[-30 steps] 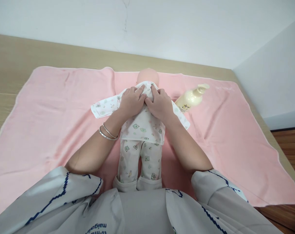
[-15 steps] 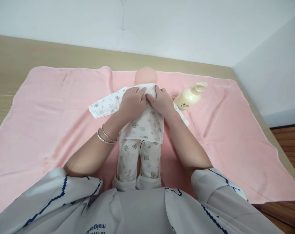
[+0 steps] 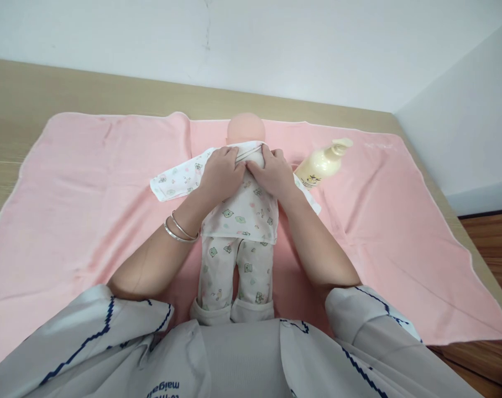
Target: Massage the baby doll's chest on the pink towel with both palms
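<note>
A baby doll lies on a pink blanket, its head pointing away from me. It is dressed in a white printed baby shirt and matching trousers. My left hand grips the shirt near the neckline, thumb turned inward. Beside it, my right hand pinches the same upper part of the shirt, the two thumbs close together. Between the hands the fabric is folded and lifted a little. The shirt's sleeves spread out to both sides. The doll's face cannot be seen.
A cream-coloured pump bottle lies tilted on the blanket, right of the doll and near my right hand. Under the blanket is a light wooden table, against a white wall. Brown wooden furniture stands at the lower right.
My left hand has shifted slightly left and its fingers have curled further in. The shirt's neckline between my hands now shows a clearer fold.
</note>
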`<control>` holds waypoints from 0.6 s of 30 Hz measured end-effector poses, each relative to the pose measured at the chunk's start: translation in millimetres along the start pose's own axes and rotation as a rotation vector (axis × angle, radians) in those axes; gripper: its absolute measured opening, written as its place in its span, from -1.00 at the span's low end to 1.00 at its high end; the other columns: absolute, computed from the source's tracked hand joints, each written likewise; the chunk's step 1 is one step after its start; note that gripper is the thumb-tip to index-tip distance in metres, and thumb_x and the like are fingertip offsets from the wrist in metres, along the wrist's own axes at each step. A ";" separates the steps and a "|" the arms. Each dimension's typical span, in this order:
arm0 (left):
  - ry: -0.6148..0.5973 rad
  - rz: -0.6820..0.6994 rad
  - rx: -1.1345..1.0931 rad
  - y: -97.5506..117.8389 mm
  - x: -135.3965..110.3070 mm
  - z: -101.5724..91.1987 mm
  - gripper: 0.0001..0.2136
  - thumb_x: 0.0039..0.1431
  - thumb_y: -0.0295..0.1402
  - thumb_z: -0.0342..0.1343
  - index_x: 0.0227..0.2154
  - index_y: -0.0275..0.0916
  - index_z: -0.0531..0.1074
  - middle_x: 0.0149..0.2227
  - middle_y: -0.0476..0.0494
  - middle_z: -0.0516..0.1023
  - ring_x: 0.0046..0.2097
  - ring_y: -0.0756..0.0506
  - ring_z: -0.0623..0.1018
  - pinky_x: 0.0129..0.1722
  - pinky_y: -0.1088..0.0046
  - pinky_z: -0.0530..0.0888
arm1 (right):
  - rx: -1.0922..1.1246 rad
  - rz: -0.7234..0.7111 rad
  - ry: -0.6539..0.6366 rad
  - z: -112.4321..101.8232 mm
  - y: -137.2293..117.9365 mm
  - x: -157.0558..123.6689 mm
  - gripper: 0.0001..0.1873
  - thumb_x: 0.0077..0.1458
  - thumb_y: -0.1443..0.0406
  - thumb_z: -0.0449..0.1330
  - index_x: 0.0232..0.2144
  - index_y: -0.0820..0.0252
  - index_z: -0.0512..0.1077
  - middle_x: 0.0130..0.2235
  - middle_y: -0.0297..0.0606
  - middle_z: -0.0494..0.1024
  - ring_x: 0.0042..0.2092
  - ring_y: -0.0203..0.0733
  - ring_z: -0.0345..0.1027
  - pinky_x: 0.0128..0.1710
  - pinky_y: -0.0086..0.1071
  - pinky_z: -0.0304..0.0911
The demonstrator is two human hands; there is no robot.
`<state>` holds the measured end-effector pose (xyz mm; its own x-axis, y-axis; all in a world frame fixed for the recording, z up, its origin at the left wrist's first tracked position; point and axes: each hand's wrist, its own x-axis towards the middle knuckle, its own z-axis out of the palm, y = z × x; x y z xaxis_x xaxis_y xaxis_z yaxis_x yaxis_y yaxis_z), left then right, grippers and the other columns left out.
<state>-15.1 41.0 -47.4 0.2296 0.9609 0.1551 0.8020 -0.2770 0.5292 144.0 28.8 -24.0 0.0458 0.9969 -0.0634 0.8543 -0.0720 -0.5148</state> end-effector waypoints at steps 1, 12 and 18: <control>-0.002 -0.008 0.004 -1.1 0.5 0.6 -0.53 0.40 -0.27 -0.12 0.25 -0.33 0.41 0.29 -0.41 0.47 0.33 -0.37 0.41 0.41 -0.04 0.31 | 0.000 -0.002 0.000 -0.4 -0.4 -0.8 -0.30 0.24 -0.05 0.05 0.31 0.14 0.30 0.19 0.04 0.41 0.25 0.25 0.36 0.29 0.17 0.28; -0.024 -0.067 0.024 -1.9 3.1 -1.9 -0.42 0.39 -0.24 -0.14 0.36 -0.45 0.31 0.33 -0.48 0.43 0.37 -0.39 0.38 0.44 0.00 0.26 | 0.005 -0.016 -0.015 -2.2 -2.9 -5.7 -0.27 0.23 -0.06 0.05 0.34 0.11 0.31 0.19 0.01 0.40 0.23 0.22 0.37 0.29 0.10 0.29; -0.008 -0.083 0.008 -5.6 5.5 0.1 -0.44 0.36 -0.24 -0.13 0.34 -0.35 0.34 0.30 -0.45 0.44 0.34 -0.41 0.40 0.42 -0.06 0.29 | -0.022 -0.031 0.002 -1.4 -7.0 -9.4 -0.29 0.26 -0.02 0.04 0.36 0.14 0.31 0.19 0.03 0.41 0.23 0.19 0.36 0.30 0.07 0.27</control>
<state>-18.3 47.9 -49.6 0.1659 0.9806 0.1044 0.8231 -0.1960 0.5329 138.3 20.0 -18.6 0.0204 0.9987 -0.0462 0.8665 -0.0407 -0.4976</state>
